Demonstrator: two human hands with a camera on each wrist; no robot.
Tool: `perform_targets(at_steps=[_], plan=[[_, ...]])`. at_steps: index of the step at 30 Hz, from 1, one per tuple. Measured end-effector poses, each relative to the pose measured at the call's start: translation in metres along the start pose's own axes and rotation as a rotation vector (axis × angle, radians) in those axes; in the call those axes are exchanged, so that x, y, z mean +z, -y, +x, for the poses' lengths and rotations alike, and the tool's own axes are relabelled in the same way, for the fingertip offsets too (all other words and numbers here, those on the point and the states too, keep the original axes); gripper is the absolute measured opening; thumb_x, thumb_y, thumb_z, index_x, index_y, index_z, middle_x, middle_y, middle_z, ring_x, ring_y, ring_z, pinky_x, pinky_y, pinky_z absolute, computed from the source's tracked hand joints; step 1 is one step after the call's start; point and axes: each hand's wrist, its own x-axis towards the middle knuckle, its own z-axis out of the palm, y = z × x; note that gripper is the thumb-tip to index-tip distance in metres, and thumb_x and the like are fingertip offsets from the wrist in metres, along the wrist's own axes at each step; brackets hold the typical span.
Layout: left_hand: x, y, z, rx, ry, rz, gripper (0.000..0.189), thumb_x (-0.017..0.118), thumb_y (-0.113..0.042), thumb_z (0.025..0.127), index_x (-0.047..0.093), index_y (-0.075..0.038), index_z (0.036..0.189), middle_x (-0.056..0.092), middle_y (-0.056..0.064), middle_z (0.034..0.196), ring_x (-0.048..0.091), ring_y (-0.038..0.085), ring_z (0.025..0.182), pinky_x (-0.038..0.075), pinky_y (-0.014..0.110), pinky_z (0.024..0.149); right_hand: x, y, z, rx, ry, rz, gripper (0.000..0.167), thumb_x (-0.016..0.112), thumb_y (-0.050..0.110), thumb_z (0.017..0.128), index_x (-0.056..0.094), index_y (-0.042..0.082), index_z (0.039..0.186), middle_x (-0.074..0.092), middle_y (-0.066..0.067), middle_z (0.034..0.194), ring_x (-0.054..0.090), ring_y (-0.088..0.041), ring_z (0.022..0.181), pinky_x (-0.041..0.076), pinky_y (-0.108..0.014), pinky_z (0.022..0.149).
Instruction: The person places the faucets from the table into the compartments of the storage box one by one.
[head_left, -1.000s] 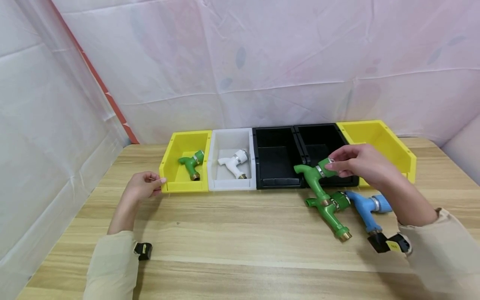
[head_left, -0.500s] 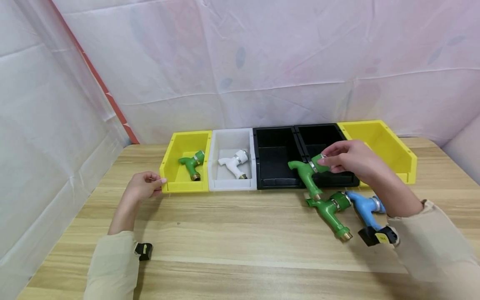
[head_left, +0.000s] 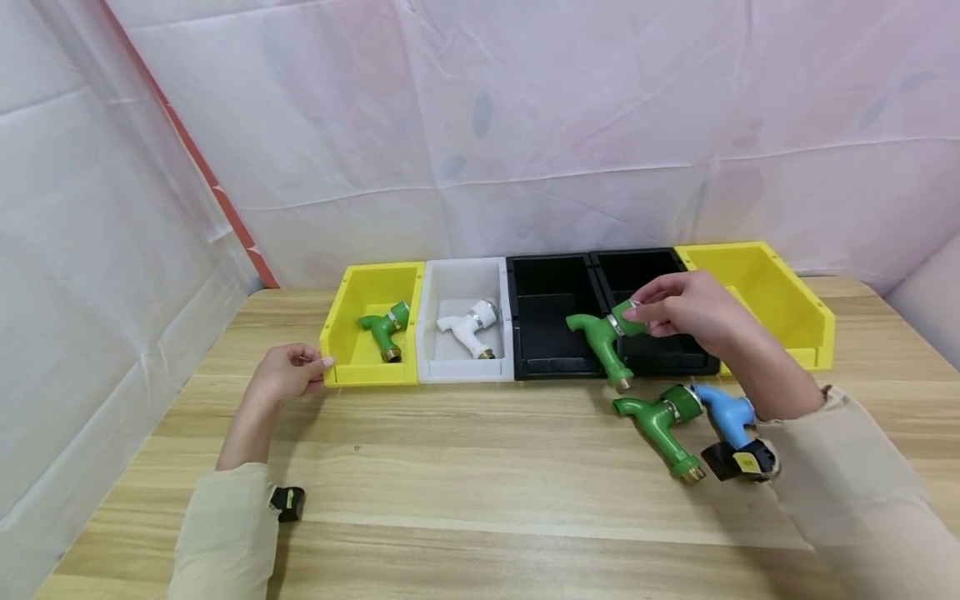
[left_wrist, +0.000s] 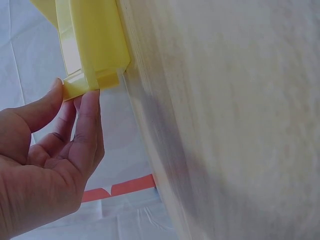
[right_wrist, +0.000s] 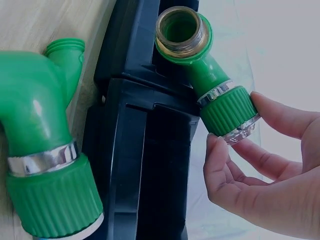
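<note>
My right hand (head_left: 690,312) pinches a green faucet (head_left: 603,337) by its ribbed knob, holding it over the front of the black bins. In the right wrist view, thumb and fingertips grip the knob's end, and the brass threaded end of the held green faucet (right_wrist: 182,37) faces the camera. A second green faucet (head_left: 663,429) lies on the table below it, beside a blue faucet (head_left: 727,412) partly covered by the right wrist. At the far left my left hand (head_left: 288,372) pinches the front corner of a yellow bin (left_wrist: 80,85) between thumb and fingers.
Five bins stand in a row. The left yellow bin (head_left: 367,372) contains a green faucet (head_left: 385,329), the white bin (head_left: 465,369) a white faucet (head_left: 468,327). Two black bins (head_left: 558,367) follow, then another yellow bin (head_left: 780,287) at right. Cloth (head_left: 525,125) hangs behind the wooden table (head_left: 450,500).
My right hand has carried the green faucet leftward and up, away from the one on the table and toward the black bins. The left hand stays at the yellow bin's corner.
</note>
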Motion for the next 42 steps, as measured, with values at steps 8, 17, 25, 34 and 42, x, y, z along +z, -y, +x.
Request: perform_targets(at_steps=[8,17,25,34,42], plan=[[0.0,0.001,0.0,0.017,-0.001,0.002,0.025,0.054,-0.015,0.093,0.052,0.009,0.1,0.052,0.009,0.082,0.056,0.015,0.07,0.052,0.026,0.065,0.004,0.005,0.003,0.003,-0.003,0.005,0.046,0.069,0.022,0.083,0.052,-0.009,0.112,0.06,-0.004,0.087,0.057,-0.014,0.067,0.053,-0.027,0.067],[0.001,0.0,-0.001,0.016,-0.003,0.007,0.026,0.055,-0.016,0.092,0.052,0.008,0.1,0.052,0.01,0.083,0.056,0.015,0.071,0.052,0.026,0.065,0.008,0.01,0.009,0.0,0.002,0.033,0.043,0.068,0.018,0.083,0.052,-0.009,0.112,0.061,-0.002,0.083,0.056,-0.011,0.064,0.052,-0.024,0.065],[0.001,-0.001,-0.001,0.014,-0.001,-0.003,0.025,0.054,-0.015,0.093,0.052,0.008,0.1,0.053,0.01,0.083,0.057,0.016,0.071,0.052,0.027,0.066,0.015,0.013,0.018,-0.018,0.008,0.063,0.041,0.068,0.015,0.083,0.053,-0.01,0.111,0.06,-0.001,0.082,0.055,-0.009,0.062,0.052,-0.024,0.064],[0.002,-0.001,-0.001,0.004,-0.006,-0.003,0.026,0.054,-0.017,0.093,0.052,0.008,0.101,0.053,0.01,0.084,0.057,0.017,0.073,0.052,0.027,0.067,0.021,0.015,0.023,-0.009,-0.007,0.063,0.041,0.069,0.016,0.082,0.054,-0.009,0.111,0.059,-0.004,0.088,0.055,-0.009,0.064,0.052,-0.023,0.063],[0.001,0.0,0.0,-0.005,-0.003,-0.007,0.026,0.054,-0.017,0.093,0.052,0.008,0.101,0.052,0.01,0.085,0.056,0.017,0.073,0.052,0.027,0.067,0.023,0.019,0.029,-0.006,-0.015,0.11,0.04,0.069,0.013,0.082,0.053,-0.01,0.111,0.06,-0.002,0.083,0.053,-0.008,0.059,0.051,-0.022,0.06]])
